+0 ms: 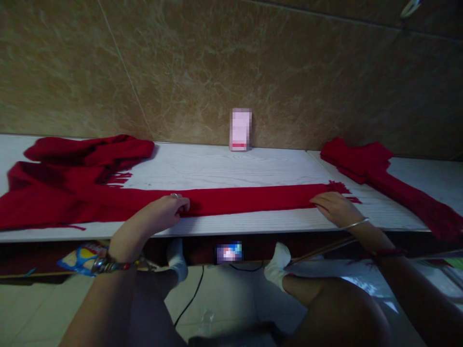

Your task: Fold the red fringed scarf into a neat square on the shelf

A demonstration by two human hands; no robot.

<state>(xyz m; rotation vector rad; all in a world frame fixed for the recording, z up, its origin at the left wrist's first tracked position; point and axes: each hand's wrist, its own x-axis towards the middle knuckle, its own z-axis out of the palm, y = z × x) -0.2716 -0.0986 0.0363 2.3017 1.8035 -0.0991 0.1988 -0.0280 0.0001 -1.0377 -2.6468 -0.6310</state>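
As left hand (167,211) and right hand (334,207), half-curled, touch red scarf (249,200), grip unclear, white tabletop (195,166), marbled wall (188,72)

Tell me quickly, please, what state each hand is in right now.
Left hand: curled on the flattened red scarf; whether it grips cannot be told.
Right hand: bent over the same scarf near its fringe; a pinch cannot be confirmed.
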